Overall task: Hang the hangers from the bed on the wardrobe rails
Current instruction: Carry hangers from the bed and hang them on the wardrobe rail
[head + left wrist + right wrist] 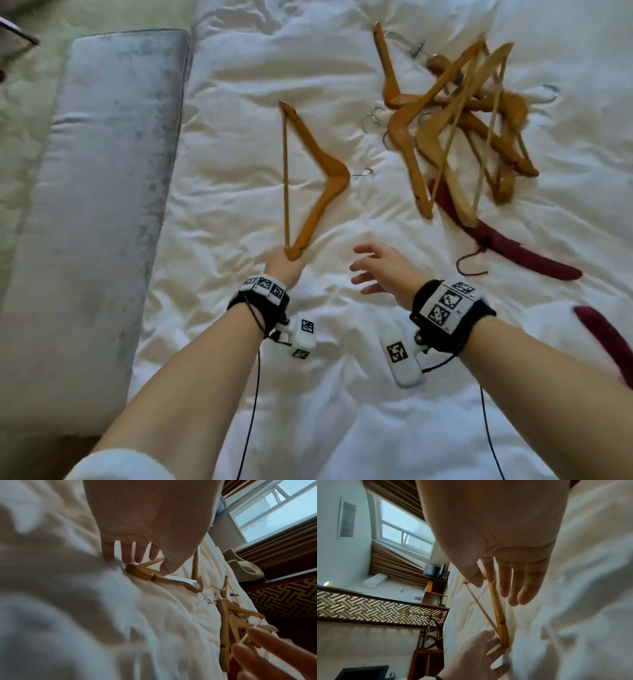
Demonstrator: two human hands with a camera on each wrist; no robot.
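1. Left hand (286, 261) grips the corner of a wooden hanger (310, 178) lying on the bed (239, 102).
2. Right hand (380, 270) hovers beside it, fingers spread, empty.
3. Looks stiff, light and smooth; the hook (363, 172) seems the surest hold.

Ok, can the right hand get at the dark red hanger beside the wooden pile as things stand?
Probably yes: the right hand is open and holds nothing, and the dark red hanger has its near end and hook uncovered; only its far end lies under the wooden pile.

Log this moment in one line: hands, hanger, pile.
left hand: grips end of lone wooden hanger on duvet | right hand: open, empty | hanger pile: untouched | rails: not in view
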